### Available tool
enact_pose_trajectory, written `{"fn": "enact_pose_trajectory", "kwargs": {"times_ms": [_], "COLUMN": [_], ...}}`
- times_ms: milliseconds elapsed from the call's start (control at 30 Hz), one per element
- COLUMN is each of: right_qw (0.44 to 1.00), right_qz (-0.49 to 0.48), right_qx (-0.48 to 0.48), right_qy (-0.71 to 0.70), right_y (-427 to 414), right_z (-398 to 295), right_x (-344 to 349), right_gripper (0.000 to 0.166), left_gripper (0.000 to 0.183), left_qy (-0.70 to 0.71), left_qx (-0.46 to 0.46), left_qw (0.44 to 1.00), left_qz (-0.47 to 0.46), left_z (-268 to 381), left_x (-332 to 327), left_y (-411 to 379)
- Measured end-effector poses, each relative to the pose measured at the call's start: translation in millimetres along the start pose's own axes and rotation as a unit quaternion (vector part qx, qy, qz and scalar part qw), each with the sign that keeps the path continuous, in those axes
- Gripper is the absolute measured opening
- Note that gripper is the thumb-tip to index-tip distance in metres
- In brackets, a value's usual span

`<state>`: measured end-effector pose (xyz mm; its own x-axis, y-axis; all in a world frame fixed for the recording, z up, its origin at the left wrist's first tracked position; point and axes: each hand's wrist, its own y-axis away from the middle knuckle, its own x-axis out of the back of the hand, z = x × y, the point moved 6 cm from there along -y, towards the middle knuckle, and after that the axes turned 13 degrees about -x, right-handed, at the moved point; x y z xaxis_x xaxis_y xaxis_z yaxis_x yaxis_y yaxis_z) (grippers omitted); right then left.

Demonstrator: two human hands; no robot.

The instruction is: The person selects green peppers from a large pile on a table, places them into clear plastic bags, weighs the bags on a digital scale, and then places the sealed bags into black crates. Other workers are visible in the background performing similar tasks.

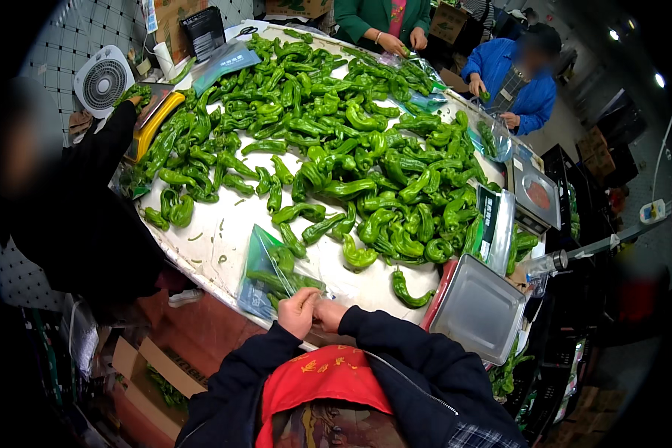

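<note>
Both hands meet at the near edge of a white table [224, 246], at the mouth of a clear plastic bag [257, 252] with a green and blue print. Several green peppers [283, 260] show through the bag, which lies flat on the tabletop. My left hand [298, 311] pinches the gathered plastic at the bag's open end. Close against it, my right hand [329, 315] has its fingers curled on the same end. The fingertips partly hide each other. Just beyond the bag, a large heap of loose green peppers [341, 145] spreads over the table.
A scale with a metal tray [479, 308] stands to my right, beside a stack of flat bags [495, 224]. Another scale [535, 190] sits farther back. At left are a yellow-edged scale [157, 126], a fan [103, 81] and a dark-sleeved person [89, 185]. Two more people work across the table.
</note>
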<state>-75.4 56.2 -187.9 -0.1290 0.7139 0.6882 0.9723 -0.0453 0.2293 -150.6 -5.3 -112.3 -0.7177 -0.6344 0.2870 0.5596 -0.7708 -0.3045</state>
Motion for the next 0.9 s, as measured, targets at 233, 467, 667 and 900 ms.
{"fn": "enact_pose_trajectory", "kwargs": {"times_ms": [233, 467, 667, 900], "right_qw": [0.997, 0.923, 0.913, 0.845], "right_qz": [0.059, 0.218, 0.377, 0.507], "right_qx": [-0.053, -0.211, -0.144, -0.145], "right_qy": [-0.019, -0.237, 0.056, 0.09], "right_y": [16, -5, -74, -114], "right_z": [-1, 49, 49, 69], "right_x": [36, 155, 223, 257], "right_gripper": [0.02, 0.017, 0.044, 0.031], "left_gripper": [0.011, 0.011, 0.011, 0.01], "left_qy": [-0.032, -0.004, -0.022, -0.015], "left_qx": [0.057, 0.009, 0.036, 0.018], "left_qw": [0.997, 0.999, 0.996, 0.997], "left_qz": [-0.036, -0.05, -0.083, -0.072], "left_z": [-48, -66, -66, -67], "left_x": [-11, -22, -19, -18], "left_y": [7, 13, 12, 13]}}
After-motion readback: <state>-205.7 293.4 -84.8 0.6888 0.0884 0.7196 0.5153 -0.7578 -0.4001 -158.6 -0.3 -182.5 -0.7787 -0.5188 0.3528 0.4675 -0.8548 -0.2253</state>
